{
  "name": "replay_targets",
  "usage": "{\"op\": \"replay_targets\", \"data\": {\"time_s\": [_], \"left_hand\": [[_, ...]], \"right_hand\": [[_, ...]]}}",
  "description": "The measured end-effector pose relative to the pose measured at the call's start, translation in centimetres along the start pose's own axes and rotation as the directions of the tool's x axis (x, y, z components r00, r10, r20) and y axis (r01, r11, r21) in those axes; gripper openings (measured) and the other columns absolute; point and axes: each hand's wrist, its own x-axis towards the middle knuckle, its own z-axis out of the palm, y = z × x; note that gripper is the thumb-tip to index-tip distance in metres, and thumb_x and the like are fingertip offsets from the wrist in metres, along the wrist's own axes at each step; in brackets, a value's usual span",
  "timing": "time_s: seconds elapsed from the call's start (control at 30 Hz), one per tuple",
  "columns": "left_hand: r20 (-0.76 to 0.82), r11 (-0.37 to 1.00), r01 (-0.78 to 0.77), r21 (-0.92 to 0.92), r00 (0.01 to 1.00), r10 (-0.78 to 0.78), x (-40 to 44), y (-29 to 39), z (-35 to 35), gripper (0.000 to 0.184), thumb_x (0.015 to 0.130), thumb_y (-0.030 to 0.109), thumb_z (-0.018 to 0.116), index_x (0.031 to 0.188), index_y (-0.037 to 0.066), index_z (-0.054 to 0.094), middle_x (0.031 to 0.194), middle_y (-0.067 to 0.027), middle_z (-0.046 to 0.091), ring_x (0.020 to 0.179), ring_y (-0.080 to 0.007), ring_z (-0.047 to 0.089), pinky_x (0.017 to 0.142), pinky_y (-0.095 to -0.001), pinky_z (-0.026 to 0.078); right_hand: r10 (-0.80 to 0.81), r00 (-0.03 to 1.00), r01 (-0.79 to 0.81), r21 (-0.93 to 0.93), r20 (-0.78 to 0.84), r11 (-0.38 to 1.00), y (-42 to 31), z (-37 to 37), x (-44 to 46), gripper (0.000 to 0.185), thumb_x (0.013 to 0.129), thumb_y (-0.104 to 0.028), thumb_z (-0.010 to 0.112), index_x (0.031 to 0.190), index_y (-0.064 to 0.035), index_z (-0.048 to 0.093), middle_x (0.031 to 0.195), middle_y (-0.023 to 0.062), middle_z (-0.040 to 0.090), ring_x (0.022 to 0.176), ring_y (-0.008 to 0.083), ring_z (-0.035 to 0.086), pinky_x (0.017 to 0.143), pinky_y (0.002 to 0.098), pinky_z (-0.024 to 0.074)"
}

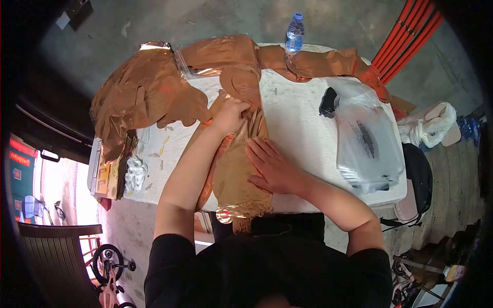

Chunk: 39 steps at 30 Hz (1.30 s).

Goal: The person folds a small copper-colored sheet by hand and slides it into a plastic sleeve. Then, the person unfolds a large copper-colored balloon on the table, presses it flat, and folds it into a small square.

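A flat copper-coloured foil balloon [239,177] lies lengthwise in front of me, its crinkled shiny end hanging over the table's near edge. My left hand [231,115] is closed, with curled fingers gripping the creased foil near the balloon's upper part. Lower down, my right hand [275,167] rests flat on the right side of the same foil, fingers stretched out and thumb apart. More flat copper foil balloons [149,87] spread over the table's left side. Others [221,51] run along the far edge.
A water bottle [295,33] stands at the far edge. To the right lie a stack of clear plastic bags [367,143] and a black object [327,102]. White crumpled plastic [136,173] sits at left. Red poles [405,38] lean beyond the table [298,108].
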Motion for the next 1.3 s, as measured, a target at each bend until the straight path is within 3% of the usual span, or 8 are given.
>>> {"op": "replay_targets", "data": {"time_s": [0.27, 0.33, 0.43, 0.97, 1.07, 1.13, 1.2, 1.3], "left_hand": [[0.094, 0.994, 0.101, 0.039, 0.99, -0.104, -0.2, 0.8, -0.3, 0.03, 0.073, 0.002, 0.059, 0.101, 0.009, 0.066, 0.091, -0.0158, 0.061, 0.092, -0.0367, 0.053, 0.084, -0.0403, 0.043], [0.097, 0.993, 0.106, 0.057, 0.989, -0.111, -0.2, 0.5, 0.0, 0.032, 0.074, 0.005, 0.06, 0.105, 0.009, 0.066, 0.093, -0.0159, 0.061, 0.095, -0.0365, 0.053, 0.085, -0.0401, 0.043], [0.092, 0.994, 0.073, 0.084, 0.992, -0.081, -0.2, 0.0, 0.3, 0.035, 0.075, 0.008, 0.06, 0.11, 0.01, 0.066, 0.097, -0.0163, 0.06, 0.099, -0.0359, 0.052, 0.089, -0.0398, 0.042], [0.125, 0.994, 0.084, 0.074, 0.988, -0.093, -0.3, 0.5, 0.0, 0.036, 0.075, -0.001, 0.057, 0.11, 0.004, 0.062, 0.103, -0.0165, 0.057, 0.106, -0.0363, 0.047, 0.094, -0.041, 0.039], [0.159, 0.992, 0.1, 0.08, 0.981, -0.111, -0.2, 0.6, -0.1, 0.034, 0.076, 0.001, 0.058, 0.11, 0.005, 0.062, 0.103, -0.0166, 0.057, 0.106, -0.0367, 0.047, 0.094, -0.041, 0.039], [0.16, 0.991, 0.106, 0.087, 0.98, -0.118, -0.1, 0.5, -0.1, 0.033, 0.077, 0.003, 0.059, 0.109, 0.006, 0.063, 0.103, -0.0156, 0.058, 0.105, -0.0358, 0.049, 0.092, -0.0407, 0.04], [0.156, 0.99, 0.107, 0.096, 0.98, -0.121, -0.1, 0.3, 0.2, 0.031, 0.078, 0.004, 0.059, 0.109, 0.008, 0.064, 0.103, -0.0145, 0.059, 0.104, -0.035, 0.05, 0.091, -0.0403, 0.041], [0.079, 0.997, 0.038, 0.074, 0.996, -0.044, -0.3, 0.0, 0.3, 0.031, 0.078, 0.005, 0.06, 0.108, 0.008, 0.065, 0.099, -0.0147, 0.059, 0.101, -0.0353, 0.051, 0.09, -0.0409, 0.041]], "right_hand": [[0.106, 0.964, -0.012, 0.357, -0.244, 0.934, 5.6, -1.3, 2.6, 0.055, 0.09, -0.029, 0.056, 0.135, 0.0008, 0.043, 0.14, 0.0217, 0.041, 0.133, 0.0376, 0.035, 0.11, 0.0478, 0.0267], [0.279, 0.951, -0.273, 0.057, -0.136, 0.96, 7.2, -0.7, 3.3, 0.058, 0.091, -0.032, 0.054, 0.136, 0.0023, 0.039, 0.142, 0.0224, 0.038, 0.135, 0.0369, 0.032, 0.111, 0.0483, 0.0241], [0.252, 0.957, -0.267, -0.102, -0.144, 0.958, 7.2, 0.5, 3.7, 0.064, 0.092, -0.036, 0.051, 0.137, 0.0062, 0.035, 0.144, 0.0243, 0.035, 0.137, 0.0368, 0.029, 0.112, 0.0495, 0.0205], [0.074, 0.997, -0.074, -0.04, -0.004, 0.996, -2.3, -2.0, -3.4, 0.074, 0.086, -0.045, 0.054, 0.132, 0.0109, 0.038, 0.14, 0.0267, 0.037, 0.134, 0.0391, 0.03, 0.114, 0.0491, 0.0159], [0.014, 0.997, -0.017, 0.037, 0.07, 0.999, -2.9, -4.8, -2.8, 0.057, 0.087, -0.037, 0.057, 0.124, 0.0049, 0.05, 0.128, 0.0224, 0.048, 0.124, 0.0363, 0.043, 0.107, 0.047, 0.0302], [0.146, 0.952, -0.239, 0.36, 0.267, 0.902, -0.8, -6.4, -0.2, 0.038, 0.087, -0.027, 0.06, 0.114, -0.0002, 0.056, 0.115, 0.0193, 0.055, 0.11, 0.0348, 0.052, 0.094, 0.0435, 0.0426], [0.146, 0.982, -0.107, 0.277, -0.123, 0.955, 3.6, -3.4, 1.3, 0.031, 0.087, -0.018, 0.06, 0.113, -0.0027, 0.055, 0.109, 0.0192, 0.056, 0.101, 0.035, 0.054, 0.082, 0.0411, 0.047], [0.231, 0.934, -0.144, 0.306, -0.271, 0.941, 6.4, -2.7, 4.3, 0.033, 0.088, -0.019, 0.058, 0.112, 0.002, 0.053, 0.109, 0.0214, 0.055, 0.102, 0.0375, 0.052, 0.087, 0.0424, 0.0442]]}}
